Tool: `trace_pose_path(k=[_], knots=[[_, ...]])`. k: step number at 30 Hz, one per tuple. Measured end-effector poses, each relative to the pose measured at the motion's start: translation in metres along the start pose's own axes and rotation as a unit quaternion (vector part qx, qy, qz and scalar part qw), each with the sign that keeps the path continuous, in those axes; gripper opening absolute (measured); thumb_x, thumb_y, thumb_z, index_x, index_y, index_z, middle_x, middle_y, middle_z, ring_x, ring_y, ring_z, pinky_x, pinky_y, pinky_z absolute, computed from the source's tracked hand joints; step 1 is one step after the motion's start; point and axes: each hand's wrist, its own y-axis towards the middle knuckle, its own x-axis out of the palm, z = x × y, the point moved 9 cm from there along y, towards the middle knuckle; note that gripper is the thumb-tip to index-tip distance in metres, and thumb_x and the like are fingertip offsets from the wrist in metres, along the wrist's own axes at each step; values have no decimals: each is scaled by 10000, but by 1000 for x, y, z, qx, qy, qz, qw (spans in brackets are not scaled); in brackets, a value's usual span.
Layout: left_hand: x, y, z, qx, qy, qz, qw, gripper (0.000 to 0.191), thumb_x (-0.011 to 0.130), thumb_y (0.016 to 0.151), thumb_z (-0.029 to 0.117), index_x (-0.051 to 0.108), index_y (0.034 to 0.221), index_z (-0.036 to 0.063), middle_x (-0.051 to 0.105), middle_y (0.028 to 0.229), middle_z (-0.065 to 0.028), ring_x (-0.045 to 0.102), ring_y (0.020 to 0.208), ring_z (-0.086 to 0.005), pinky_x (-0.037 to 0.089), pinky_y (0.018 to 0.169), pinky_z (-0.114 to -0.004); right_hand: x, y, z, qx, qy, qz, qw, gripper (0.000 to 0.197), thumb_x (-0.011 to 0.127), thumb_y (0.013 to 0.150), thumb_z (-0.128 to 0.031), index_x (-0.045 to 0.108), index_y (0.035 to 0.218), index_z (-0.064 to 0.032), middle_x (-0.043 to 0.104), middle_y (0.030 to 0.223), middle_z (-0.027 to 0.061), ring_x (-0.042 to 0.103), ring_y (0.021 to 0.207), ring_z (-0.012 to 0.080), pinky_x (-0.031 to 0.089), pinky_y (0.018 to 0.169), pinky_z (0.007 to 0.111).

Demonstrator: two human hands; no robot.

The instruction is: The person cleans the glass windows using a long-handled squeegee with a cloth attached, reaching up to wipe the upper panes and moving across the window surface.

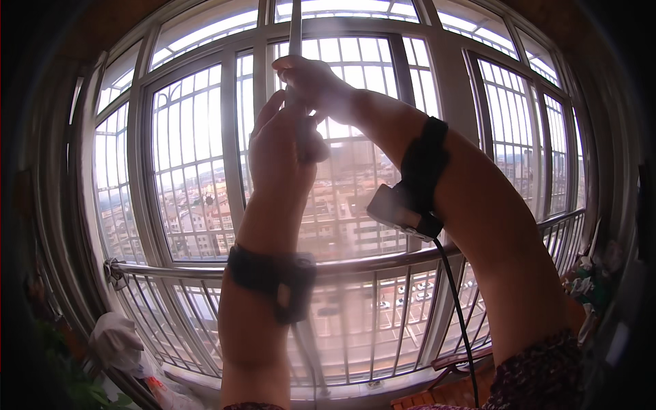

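Observation:
Both of my arms reach up before a barred window. My left hand point(284, 136) is wrapped around the lower end of a long thin pole point(295, 31) that rises out of the picture's top. Just above it, my right hand point(312, 84) has its fingers closed on the same pole. The pole's upper end is out of view, and its grip is partly hidden by my fingers. A dark strap with a small camera-like box point(297, 289) sits on my left forearm. Another strapped box point(405, 212) is on my right forearm, with a black cable hanging from it.
A metal handrail point(379, 262) with upright bars crosses before the window frames point(451, 77). White cloth or plastic point(117, 341) lies low at the left, near green leaves point(97, 394). A brown slatted wooden piece point(441, 394) stands low at the right. Curtains hang at both sides.

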Motion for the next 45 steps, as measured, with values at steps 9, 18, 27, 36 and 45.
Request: trace_pose_path(k=[9,18,27,36,45], knots=[[1,-70,-47,-75,-119,-6,990,390,447,913,121,377,1292,56,387,539,29,315,388,-50,267,357,-204,0,20,45,-68,-63,26,995,289,381,921,-228,570,1097,-97,593,949,140,646,772,283,567,496,371],[-21,-272,-103,-223,-55,119,966,627,463,882,36,170,1426,144,403,595,16,364,440,-44,284,377,-199,32,-11,118,-12,-76,-37,996,267,396,921,-181,579,1062,-45,607,768,118,628,584,207,546,465,317],[4,-270,-133,-206,179,47,961,643,522,723,-47,273,1313,7,450,930,-136,420,810,-221,371,711,-309,5,-50,125,56,-38,-52,996,249,410,911,-142,587,1035,-19,598,793,108,609,696,192,508,597,325],[49,-181,-156,-96,296,-66,948,817,488,730,-157,127,1424,80,486,849,-43,483,606,-65,444,480,-201,-96,5,136,-86,-238,54,966,378,615,724,-22,547,1094,-57,540,994,78,579,760,162,528,663,260],[91,-157,-180,62,454,-177,871,762,592,687,16,247,1363,-48,207,1421,-267,219,1323,-396,207,1089,-396,-170,2,195,-54,24,160,985,203,491,850,-207,609,990,-117,481,835,25,500,649,136,477,533,316]])
